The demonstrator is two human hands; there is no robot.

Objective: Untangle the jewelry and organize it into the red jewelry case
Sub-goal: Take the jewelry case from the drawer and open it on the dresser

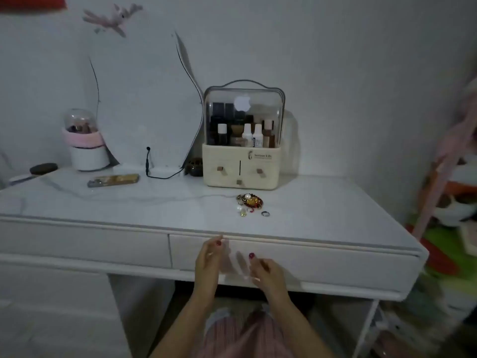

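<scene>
The tangled jewelry [249, 200] lies in a small heap on the white tabletop [322, 215], just in front of the cream cosmetics organizer [241, 161]. A pearl and gold and red pieces show in the heap. A few loose pieces [242, 211] sit just in front of it, and a single ring [265, 213] rests a little to their right.

Both hands are low, in front of the drawer front [322, 259] below the tabletop's edge, well apart from the jewelry and nearer the person. The left hand [207, 262] is raised with its fingers fairly straight, one red-painted fingertip up near the tabletop's edge; its grip is released and holds nothing. The right hand [267, 271] sits just beside it, fingers blurred; they look relaxed and hold nothing that can be made out. The space between the two hands is smeared by motion blur.

Farther back on the tabletop stand a domed container with a pink band [84, 140], a curvy-edged mirror [144, 104], a black cable [154, 174], a dark round compact [43, 168] and a flat gold-toned object [113, 180].
</scene>
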